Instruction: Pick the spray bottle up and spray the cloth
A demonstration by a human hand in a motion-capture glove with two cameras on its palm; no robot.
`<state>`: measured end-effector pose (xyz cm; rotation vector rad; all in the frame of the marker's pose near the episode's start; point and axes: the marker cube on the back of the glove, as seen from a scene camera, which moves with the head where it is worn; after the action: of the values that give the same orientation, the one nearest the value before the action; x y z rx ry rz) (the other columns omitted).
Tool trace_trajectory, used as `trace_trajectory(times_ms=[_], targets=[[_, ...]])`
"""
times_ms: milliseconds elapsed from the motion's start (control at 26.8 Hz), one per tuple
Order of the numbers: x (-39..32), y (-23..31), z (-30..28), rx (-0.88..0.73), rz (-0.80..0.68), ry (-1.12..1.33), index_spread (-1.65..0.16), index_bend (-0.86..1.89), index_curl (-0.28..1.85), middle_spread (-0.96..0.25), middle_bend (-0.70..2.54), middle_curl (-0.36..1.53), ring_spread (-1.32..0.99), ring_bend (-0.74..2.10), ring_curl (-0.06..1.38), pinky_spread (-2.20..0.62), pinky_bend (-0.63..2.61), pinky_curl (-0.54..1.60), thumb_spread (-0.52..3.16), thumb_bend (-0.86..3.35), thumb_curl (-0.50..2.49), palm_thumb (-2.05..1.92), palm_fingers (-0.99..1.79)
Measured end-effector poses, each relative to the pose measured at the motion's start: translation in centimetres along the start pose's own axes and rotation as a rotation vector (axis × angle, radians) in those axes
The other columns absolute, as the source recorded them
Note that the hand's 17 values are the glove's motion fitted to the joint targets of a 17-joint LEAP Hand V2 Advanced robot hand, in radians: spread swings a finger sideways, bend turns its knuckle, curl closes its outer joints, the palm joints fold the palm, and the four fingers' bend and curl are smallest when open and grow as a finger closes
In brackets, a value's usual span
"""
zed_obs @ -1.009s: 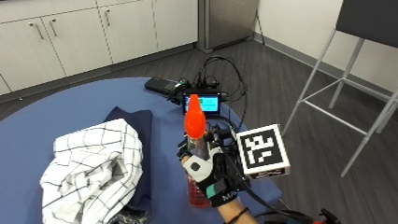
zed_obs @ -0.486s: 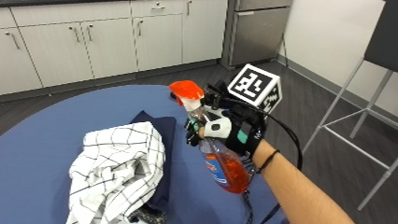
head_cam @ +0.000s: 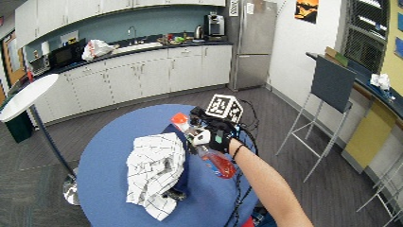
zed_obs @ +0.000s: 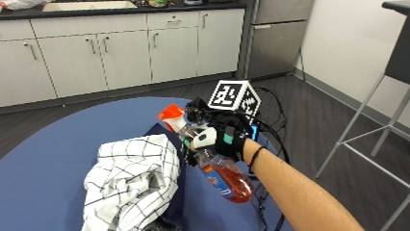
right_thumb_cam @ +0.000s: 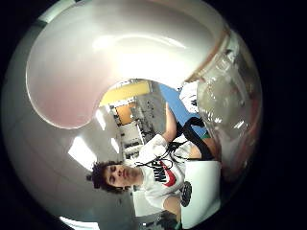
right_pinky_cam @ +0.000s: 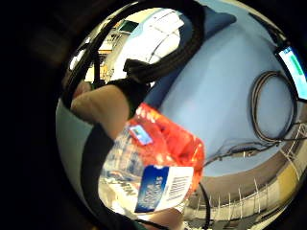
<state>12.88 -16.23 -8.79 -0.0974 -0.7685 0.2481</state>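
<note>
We see the gloved right hand (zed_obs: 221, 140) raised above the round blue bench (zed_obs: 51, 159), its fingers curled round the neck of a clear plastic spray bottle with an orange trigger head and orange-red liquid inside (zed_obs: 218, 171). The bottle is off the bench and tilted: its orange head (zed_obs: 172, 115) points up and toward the cloth side, while its body hangs down and toward the person's forearm, with a blue label showing low on its side. In the wide outside view the same hand (head_cam: 211, 137) holds the bottle (head_cam: 214, 163) over the middle of the bench (head_cam: 107, 156), just beside the cloth. That cloth, a crumpled white one with a thin black check (zed_obs: 131, 185), lies heaped on the bench on top of a dark navy cloth (zed_obs: 176, 197) whose edge shows along its side nearest the bottle. We cannot tell whether a finger lies on the trigger. In the little finger side palm view the bottle's lower body (right_pinky_cam: 158, 172) fills much of the picture, red liquid and a blue and white barcoded label close to the palm, with the blue bench (right_pinky_cam: 220, 96) and a coiled dark cable (right_pinky_cam: 268, 108) beyond it. In the thumb side palm view, a pale curved part of the bottle (right_thumb_cam: 120, 52) sits close to the camera.
</note>
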Motion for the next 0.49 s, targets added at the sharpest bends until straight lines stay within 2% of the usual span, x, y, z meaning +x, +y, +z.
trace_trajectory(times_ms=[486], targets=[[1.5, -1.4, 1.5, -0.028, -0.009, -0.087, -0.16, 0.12, 0.32, -0.11, 0.46, 0.49, -0.09, 0.49, 0.43, 0.28, 0.19, 0.27, 0.46, -0.03, 0.68, 1.06, 1.09]])
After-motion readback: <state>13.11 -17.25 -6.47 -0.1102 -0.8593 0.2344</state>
